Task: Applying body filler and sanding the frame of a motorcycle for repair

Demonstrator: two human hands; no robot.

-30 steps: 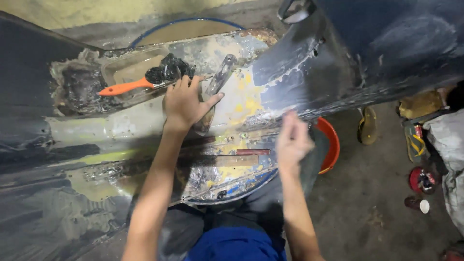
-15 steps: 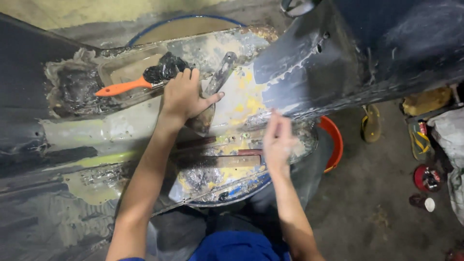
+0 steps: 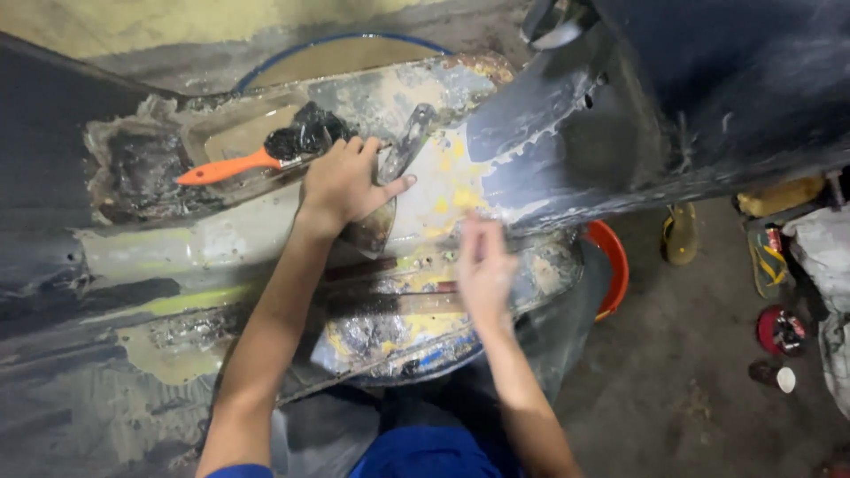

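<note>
A vehicle body repair workshop was indicated by a filler-smeared dark body panel [image 3: 620, 124], a stained concrete floor [image 3: 691, 389], and an orange-handled brush [image 3: 266, 155].

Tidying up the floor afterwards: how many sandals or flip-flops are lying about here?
2 clearly. One yellowish sandal lies on the concrete floor just right of the orange bucket; another sandal with a green strap lies further right. More may be hidden under the dark panel.

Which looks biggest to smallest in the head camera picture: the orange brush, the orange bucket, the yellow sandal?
1. Orange brush, longest here.
2. Orange bucket, though mostly hidden, so probably bigger really.
3. Yellow sandal, smallest, but farther from the camera.
</note>
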